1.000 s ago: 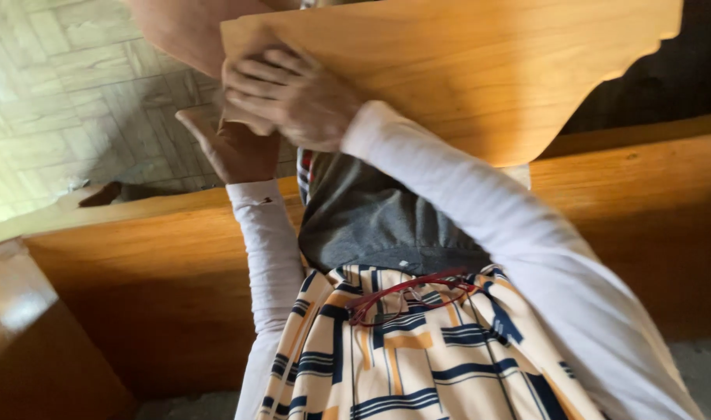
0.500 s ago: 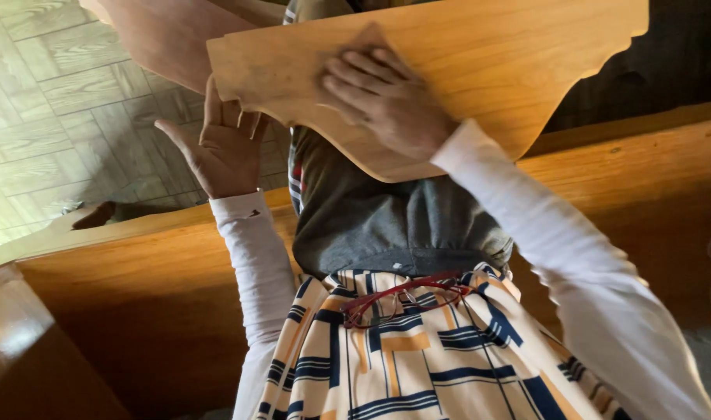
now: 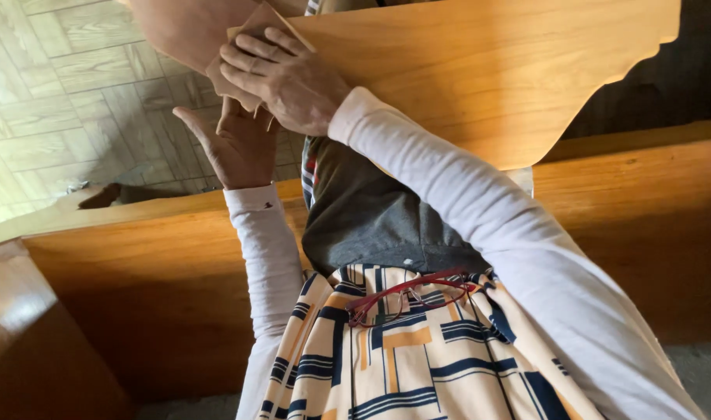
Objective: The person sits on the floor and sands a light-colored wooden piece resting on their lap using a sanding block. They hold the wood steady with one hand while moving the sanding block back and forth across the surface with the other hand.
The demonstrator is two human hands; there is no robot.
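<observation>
A flat light-brown wooden board with a scalloped edge [image 3: 488, 70] fills the top of the view, held out over the person's lap. The right hand [image 3: 281, 78] lies on its upper left corner, fingers spread flat over a small tan sanding pad [image 3: 254, 27] pressed to the wood. The left hand [image 3: 235, 144] sits just below that corner — palm up, fingers under the board's edge. Red-framed glasses [image 3: 406, 294] hang at a striped cream and navy garment [image 3: 402, 358]; a long wooden bench [image 3: 137, 257] runs beneath
</observation>
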